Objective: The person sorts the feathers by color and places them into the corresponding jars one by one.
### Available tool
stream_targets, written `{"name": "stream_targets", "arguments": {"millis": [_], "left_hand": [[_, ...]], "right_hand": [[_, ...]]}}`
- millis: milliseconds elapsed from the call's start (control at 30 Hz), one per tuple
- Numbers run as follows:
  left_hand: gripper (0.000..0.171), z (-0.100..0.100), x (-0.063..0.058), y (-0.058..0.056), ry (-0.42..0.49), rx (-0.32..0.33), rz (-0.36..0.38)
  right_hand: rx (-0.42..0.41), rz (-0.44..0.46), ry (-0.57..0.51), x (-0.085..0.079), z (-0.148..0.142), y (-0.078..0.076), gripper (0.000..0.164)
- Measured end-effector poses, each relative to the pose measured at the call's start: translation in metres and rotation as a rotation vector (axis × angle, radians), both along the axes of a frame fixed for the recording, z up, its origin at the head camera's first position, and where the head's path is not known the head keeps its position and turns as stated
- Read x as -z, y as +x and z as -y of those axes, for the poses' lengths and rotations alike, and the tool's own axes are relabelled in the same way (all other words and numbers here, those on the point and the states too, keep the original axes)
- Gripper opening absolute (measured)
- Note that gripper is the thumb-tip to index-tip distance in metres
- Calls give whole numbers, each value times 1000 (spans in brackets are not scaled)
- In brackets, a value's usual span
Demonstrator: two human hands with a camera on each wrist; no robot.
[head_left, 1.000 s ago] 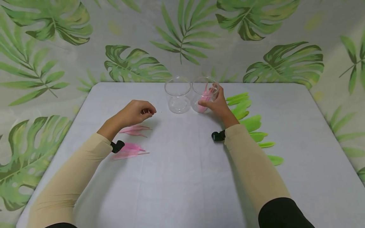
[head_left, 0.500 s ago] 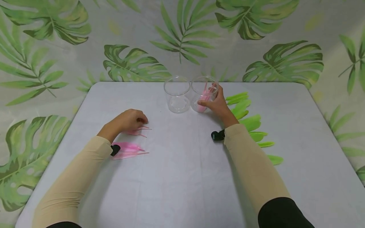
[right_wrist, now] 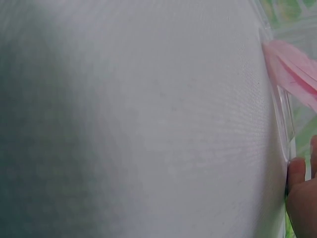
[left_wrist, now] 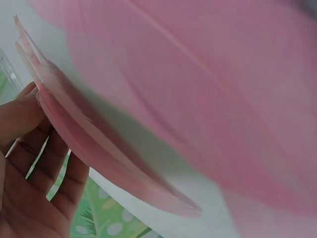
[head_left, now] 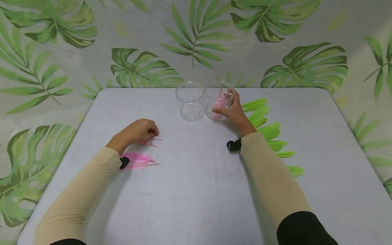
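Observation:
My left hand [head_left: 139, 131] is down over a group of pink feathers at the table's left. In the left wrist view its thumb and fingertips pinch a pink feather [left_wrist: 94, 131] near the quill end; another feather lies against it. More pink feathers [head_left: 137, 161] lie closer, partly behind the wrist camera. My right hand [head_left: 234, 110] grips the side of a clear plastic cup [head_left: 211, 102] near the table's far edge, thumb in front and fingers behind. Pink feathers [right_wrist: 292, 69] stand inside this cup, quills up. A second clear cup [head_left: 191, 111], with nothing in it, stands just left.
Green feathers [head_left: 269, 131] lie in a slanting row beside and partly under my right forearm. A white cloth covers the table [head_left: 183, 197]. Behind it hangs a leaf-print curtain [head_left: 211, 20].
My left hand has come down and slightly left onto the pink feathers, where its fingers now pinch a feather. The right hand stays on the cup.

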State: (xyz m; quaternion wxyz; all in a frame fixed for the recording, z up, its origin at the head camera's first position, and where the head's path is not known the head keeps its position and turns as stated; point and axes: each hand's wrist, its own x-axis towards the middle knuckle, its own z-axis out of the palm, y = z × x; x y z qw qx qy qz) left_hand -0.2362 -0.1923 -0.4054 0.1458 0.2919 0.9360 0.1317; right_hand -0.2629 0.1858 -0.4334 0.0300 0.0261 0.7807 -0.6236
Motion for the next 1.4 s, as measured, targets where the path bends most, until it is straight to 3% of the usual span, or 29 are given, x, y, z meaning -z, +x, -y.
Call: {"name": "stream_targets", "arguments": {"millis": [400,600,767,933,1167,1400], "left_hand": [[17,0,-7,-1,-33,-22,7],[14,3,-14,-7,-4,-51,-17],[15,4,-18,-14,10,-43,-29],[17,7,-31,-25,25,-73,-41],[19,8,-58,-45,71,-157,-68],[27,0,-70,-61,140,-197,-63]], "right_hand": [[-1,7,-17,-1,0,2,105],[-8,3,-36,-1,1,1,105],[-20,21,-46,-12,1,6,107],[-41,33,-49,-26,4,15,106],[-37,43,-46,-28,5,18,104],[-45,45,-46,-29,5,17,104]]}}
